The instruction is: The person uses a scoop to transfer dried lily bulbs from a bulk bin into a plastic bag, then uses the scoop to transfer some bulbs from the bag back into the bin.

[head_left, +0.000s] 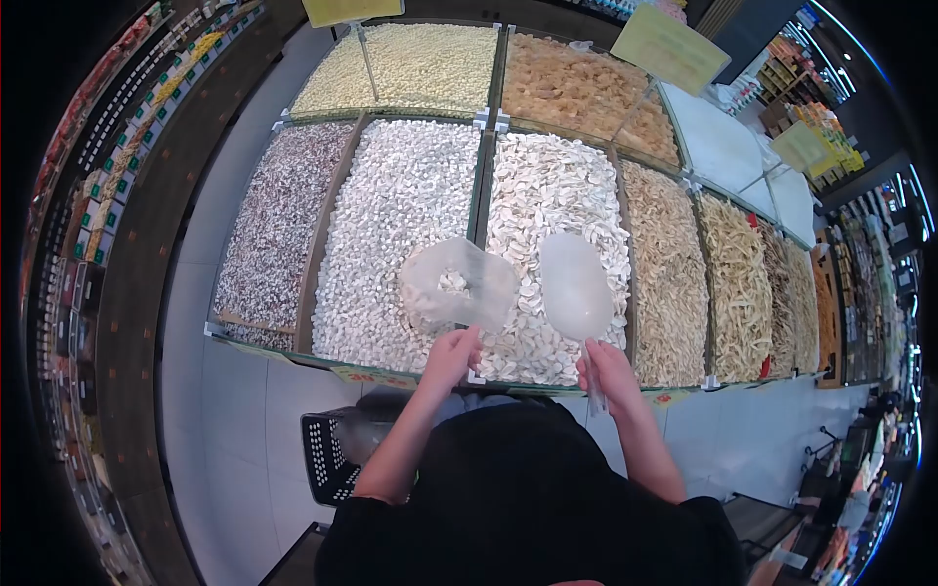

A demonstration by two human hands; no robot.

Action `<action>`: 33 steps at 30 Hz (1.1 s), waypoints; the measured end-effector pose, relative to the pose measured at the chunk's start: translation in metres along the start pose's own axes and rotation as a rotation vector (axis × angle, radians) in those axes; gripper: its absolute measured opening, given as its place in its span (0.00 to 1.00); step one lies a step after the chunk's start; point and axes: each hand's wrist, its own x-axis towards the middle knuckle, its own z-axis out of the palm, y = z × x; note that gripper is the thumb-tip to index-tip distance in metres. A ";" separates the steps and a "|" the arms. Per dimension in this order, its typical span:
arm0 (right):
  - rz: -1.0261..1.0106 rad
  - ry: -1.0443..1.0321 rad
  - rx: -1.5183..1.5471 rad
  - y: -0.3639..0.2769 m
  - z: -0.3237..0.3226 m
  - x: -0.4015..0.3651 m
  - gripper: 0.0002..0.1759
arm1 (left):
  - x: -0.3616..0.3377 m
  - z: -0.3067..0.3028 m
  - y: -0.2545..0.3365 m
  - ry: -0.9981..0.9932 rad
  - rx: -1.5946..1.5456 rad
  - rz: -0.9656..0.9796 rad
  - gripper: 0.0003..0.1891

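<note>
My left hand (452, 355) is closed on the near edge of a clear plastic bag (486, 283). A few pale pieces show in the bag, which hangs over the divider between a bin of small white pieces (376, 234) and a bin of flat white slices (557, 181). My right hand (606, 375) grips the handle of a translucent white scoop (575, 283). The scoop's bowl is over the flat white slices, right of the bag and apart from it, and looks without contents.
Other bins hold speckled grains (278, 230), pale yellow pieces (420, 68), orange-brown pieces (576, 88) and tan strips (664, 273). Yellow signs (670, 49) stand above the bins. A black basket (322, 454) is at the lower left. Shelves (137, 146) line the left side.
</note>
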 end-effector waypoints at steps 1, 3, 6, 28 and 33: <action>0.050 0.007 0.048 0.009 -0.004 -0.002 0.16 | 0.001 0.000 0.000 -0.008 -0.013 -0.002 0.21; 0.146 -0.012 0.132 0.031 -0.013 -0.003 0.16 | 0.003 -0.001 0.001 -0.023 -0.038 -0.007 0.21; 0.272 -0.067 0.246 0.057 -0.022 -0.002 0.18 | 0.005 -0.001 0.002 -0.029 -0.067 -0.008 0.21; 0.505 -0.300 0.793 0.069 -0.020 0.052 0.22 | -0.006 0.003 -0.009 -0.061 -0.092 -0.046 0.19; 0.433 -0.208 0.569 0.082 -0.020 0.054 0.22 | -0.003 0.007 -0.013 -0.065 -0.097 -0.053 0.19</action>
